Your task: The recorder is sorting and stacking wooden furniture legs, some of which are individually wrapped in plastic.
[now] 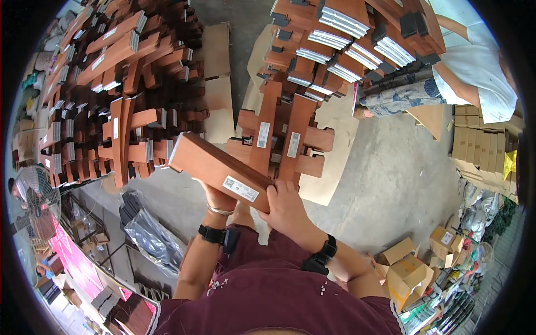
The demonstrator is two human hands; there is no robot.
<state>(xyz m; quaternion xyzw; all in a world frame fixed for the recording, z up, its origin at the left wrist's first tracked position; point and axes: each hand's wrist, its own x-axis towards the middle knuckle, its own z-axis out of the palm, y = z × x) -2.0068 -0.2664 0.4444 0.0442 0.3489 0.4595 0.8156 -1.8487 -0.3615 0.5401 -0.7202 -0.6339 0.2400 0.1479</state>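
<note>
A long reddish-brown wooden block (209, 162) with a white label near its lower end is held up in front of me, tilted from upper left to lower right. My left hand (216, 198) grips it from underneath. My right hand (286, 209) clasps its lower right end, fingers over the edge. Both wrists carry black bands. Just beyond the block lies a crossed stack of similar labelled wooden pieces (279, 139) on cardboard.
A large heap of the same wooden pieces (117, 95) fills the left. Another pile (346, 39) sits at the top. A person in a white shirt (480, 72) sits at the upper right. Cardboard boxes (407, 268), a fan (36, 201) and a plastic-wrapped bundle (148, 234) stand around on the concrete floor.
</note>
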